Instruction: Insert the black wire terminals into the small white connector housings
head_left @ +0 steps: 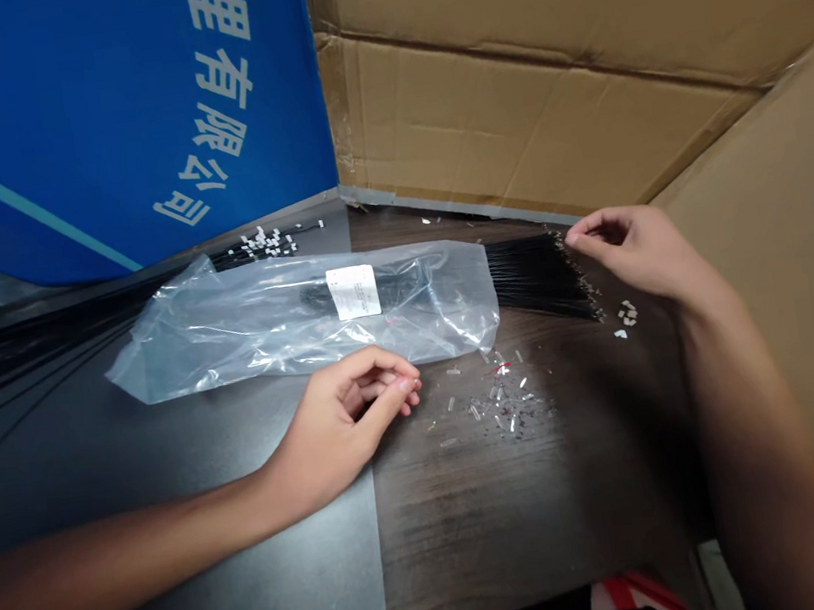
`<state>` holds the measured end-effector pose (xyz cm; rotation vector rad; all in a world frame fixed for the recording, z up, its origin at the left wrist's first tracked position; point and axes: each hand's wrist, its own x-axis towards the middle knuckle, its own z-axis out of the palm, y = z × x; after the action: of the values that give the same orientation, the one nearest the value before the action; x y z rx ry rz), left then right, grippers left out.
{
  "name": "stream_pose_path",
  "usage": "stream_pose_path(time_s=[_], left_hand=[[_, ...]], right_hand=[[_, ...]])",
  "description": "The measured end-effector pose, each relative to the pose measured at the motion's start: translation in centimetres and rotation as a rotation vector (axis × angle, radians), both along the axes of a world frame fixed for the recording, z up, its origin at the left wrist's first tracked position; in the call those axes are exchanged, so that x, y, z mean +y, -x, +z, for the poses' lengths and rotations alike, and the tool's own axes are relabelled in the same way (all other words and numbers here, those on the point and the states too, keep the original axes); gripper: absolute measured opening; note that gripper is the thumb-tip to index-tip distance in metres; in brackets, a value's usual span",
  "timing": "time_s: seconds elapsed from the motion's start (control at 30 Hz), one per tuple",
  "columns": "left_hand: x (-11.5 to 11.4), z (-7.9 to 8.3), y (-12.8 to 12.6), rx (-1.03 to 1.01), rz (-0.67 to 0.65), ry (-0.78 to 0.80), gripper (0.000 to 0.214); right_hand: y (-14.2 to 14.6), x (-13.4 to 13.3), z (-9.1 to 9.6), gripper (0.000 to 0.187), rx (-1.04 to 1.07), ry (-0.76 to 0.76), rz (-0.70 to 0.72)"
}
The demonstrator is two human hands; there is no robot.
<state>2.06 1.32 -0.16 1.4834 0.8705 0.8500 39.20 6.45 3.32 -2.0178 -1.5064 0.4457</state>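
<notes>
A clear plastic bag (265, 325) with a white label (353, 291) lies across the dark table and holds a bundle of thin black wires (535, 277) whose tipped ends stick out of its right side. My right hand (633, 248) is at those wire ends, thumb and forefinger pinched together on the tips. My left hand (351, 419) rests on the table just in front of the bag, fingers curled in a pinch; anything between them is too small to make out.
Small clear and white plastic pieces (501, 403) are scattered on the wood-grain table (482, 517). More white pieces (266, 242) and long black wires (19, 344) lie at the back left. A blue printed board (108, 115) and cardboard walls (535, 85) enclose the table.
</notes>
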Motion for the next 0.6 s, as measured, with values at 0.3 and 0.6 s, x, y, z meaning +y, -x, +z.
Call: stream_pose_path(time_s=[0.3,0.6], left_hand=[[0.0,-0.2,0.0,0.01,-0.01,-0.019,0.009],[0.1,-0.3,0.1,0.029,-0.011,-0.004,0.009]], right_hand=[[0.4,1.4,-1.6,0.024,0.679,-0.071,-0.025],[0.8,0.8,0.0,0.043,0.981,-0.016,-0.029]])
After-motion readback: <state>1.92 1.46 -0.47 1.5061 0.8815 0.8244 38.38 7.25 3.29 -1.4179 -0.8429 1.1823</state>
